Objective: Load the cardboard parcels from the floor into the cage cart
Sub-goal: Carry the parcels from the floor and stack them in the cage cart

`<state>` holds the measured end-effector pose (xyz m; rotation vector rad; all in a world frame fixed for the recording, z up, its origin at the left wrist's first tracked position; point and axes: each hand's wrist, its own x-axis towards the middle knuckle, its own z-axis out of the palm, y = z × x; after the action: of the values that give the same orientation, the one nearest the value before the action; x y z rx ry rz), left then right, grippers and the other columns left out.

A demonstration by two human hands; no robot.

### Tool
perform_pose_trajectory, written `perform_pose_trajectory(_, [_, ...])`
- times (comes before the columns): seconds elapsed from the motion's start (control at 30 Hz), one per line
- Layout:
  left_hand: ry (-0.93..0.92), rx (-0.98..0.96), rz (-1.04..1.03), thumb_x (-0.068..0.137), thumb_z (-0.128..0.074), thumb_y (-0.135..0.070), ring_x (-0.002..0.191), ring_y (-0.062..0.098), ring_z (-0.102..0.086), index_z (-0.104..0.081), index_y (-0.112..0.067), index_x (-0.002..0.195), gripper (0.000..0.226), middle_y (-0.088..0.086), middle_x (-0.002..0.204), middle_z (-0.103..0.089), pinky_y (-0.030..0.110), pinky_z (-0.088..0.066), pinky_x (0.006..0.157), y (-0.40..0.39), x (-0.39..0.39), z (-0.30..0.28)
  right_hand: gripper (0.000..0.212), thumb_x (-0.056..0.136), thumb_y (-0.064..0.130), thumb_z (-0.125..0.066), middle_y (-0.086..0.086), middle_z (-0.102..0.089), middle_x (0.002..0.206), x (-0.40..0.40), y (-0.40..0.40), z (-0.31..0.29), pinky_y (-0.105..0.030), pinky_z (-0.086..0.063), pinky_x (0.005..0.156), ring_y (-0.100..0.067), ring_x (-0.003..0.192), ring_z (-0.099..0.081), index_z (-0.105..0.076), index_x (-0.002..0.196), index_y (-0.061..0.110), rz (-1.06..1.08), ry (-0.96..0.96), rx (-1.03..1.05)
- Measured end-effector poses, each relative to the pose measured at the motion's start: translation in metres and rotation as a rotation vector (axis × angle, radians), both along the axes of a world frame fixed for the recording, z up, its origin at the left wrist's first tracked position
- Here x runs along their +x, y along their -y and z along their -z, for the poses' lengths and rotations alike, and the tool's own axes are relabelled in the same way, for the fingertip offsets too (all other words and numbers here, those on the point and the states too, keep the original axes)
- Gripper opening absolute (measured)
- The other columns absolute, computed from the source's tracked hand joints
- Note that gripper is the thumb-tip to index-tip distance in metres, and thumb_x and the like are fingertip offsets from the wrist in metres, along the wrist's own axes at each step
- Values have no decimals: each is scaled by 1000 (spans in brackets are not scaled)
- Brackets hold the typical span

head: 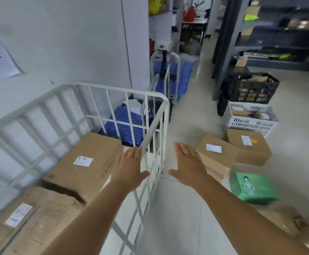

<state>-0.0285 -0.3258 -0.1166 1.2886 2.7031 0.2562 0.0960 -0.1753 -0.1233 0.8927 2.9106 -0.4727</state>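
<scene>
From the head camera, both bare arms reach forward and down, palms facing the floor. The left hand (129, 166) is spread flat with fingers extended, holding nothing, and sits over the near top rail of the white cage cart (155, 115); whether it touches the rail is hard to tell through the motion blur. The right hand (188, 166) is likewise flat and empty, outside the cart above the pale floor (177, 208).

Inside the cart, against the grey wall, a long cardboard parcel (83, 162) with a white label lies flat, and a second, more crumpled labelled parcel (39, 218) lies nearer the camera, partly under the left forearm.

On the floor to the right of the cart stand two more cardboard parcels: one with a label and a printed ring on top (216, 153), just beyond the right hand, and another with a label and a small yellow sticker (249, 146) behind it, the two touching or nearly so. A green box (253, 186) sits just in front of them, blurred. Behind the parcels a white slatted crate (249, 120) stands on the floor with a black crate (251, 87) beyond it, beside dark shelving (279, 34). A blue perforated platform trolley (124, 126) shows through the cart's far bars.
</scene>
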Motion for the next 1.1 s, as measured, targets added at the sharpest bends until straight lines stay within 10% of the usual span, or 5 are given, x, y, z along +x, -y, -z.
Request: perform_pose_trajectory(1.1, [51, -157, 1030, 91, -56, -46, 143, 22, -25, -12, -13, 154, 83, 4, 158, -21, 30, -23, 114, -388, 329, 57, 93, 91, 39, -60, -1, 0, 164, 406, -199, 69, -38, -2, 120, -21, 151, 2, 3, 156, 16, 1145, 60, -155])
